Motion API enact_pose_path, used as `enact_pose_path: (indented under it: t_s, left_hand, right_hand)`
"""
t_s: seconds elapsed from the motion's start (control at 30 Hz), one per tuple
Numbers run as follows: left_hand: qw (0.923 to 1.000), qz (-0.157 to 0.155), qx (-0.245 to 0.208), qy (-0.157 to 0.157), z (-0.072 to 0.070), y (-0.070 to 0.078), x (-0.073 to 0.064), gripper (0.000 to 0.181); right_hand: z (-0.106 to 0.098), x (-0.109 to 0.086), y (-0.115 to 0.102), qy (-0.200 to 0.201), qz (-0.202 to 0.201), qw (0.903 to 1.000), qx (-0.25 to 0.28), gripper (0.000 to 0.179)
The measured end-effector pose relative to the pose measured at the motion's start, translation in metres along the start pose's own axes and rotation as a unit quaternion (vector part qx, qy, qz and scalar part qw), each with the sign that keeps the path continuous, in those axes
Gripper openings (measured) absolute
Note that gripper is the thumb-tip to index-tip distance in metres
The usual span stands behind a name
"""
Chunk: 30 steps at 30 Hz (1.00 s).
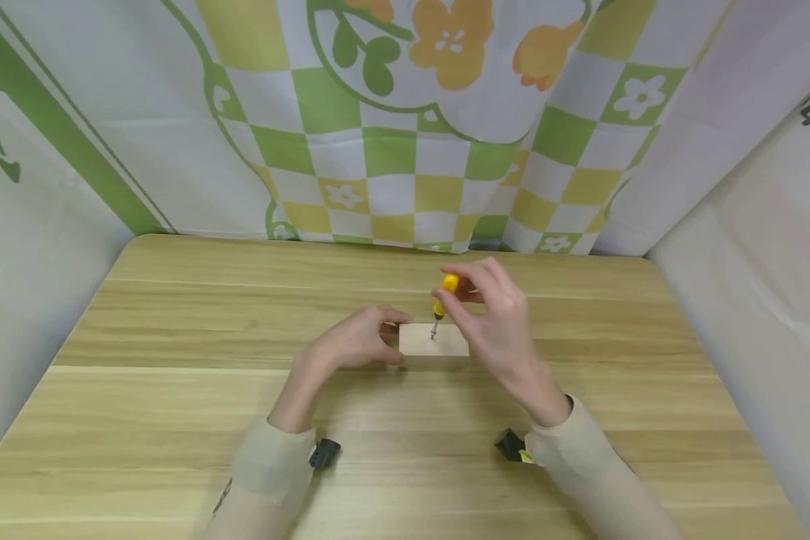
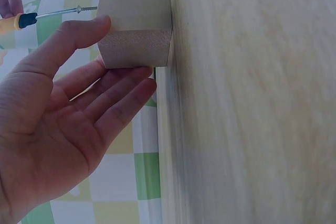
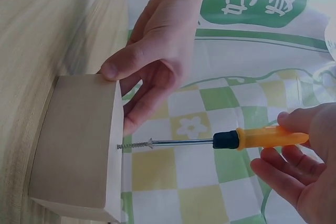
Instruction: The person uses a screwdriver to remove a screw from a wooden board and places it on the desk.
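A pale wooden block [image 1: 415, 340] lies on the table in front of me. My left hand [image 1: 361, 337] grips its left end, thumb on the near side and fingers on the far side, as the left wrist view [image 2: 68, 108] also shows. A screw [image 3: 135, 145] stands in the block's top face with most of its thread exposed. The tip of a yellow-handled screwdriver [image 3: 262, 138] meets the screw's head. My right hand [image 1: 493, 315] pinches the screwdriver handle between thumb and fingers above the block.
The wood-grain table [image 1: 175, 420] extends around the block on all sides. Behind its far edge hangs a green, yellow and white checked curtain [image 1: 391, 154]. Pale fabric walls [image 1: 769, 300] border the table at left and right.
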<state>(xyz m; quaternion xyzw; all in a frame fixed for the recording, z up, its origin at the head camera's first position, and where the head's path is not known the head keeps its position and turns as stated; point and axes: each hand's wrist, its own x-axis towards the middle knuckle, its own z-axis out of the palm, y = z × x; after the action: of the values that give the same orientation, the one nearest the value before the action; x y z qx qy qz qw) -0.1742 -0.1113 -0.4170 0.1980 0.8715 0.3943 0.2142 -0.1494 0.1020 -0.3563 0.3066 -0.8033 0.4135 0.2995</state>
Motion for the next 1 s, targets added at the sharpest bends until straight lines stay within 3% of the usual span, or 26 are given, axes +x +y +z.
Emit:
enact_pose_path:
  t_s: [0.67,1.0]
  left_hand:
    - [1.0,0.007,-0.003,-0.001,-0.0007,-0.0009,-0.0017,0.067]
    - [0.9998,0.009,-0.017,0.001,-0.0007,-0.0006,-0.0005,0.066]
  right_hand:
    - [-0.003,0.0009,0.0038,-0.003,-0.005,0.9995,0.03,0.029]
    - [-0.0068,0.0021,-0.0009,-0.044,0.043,0.9935,0.095,0.037]
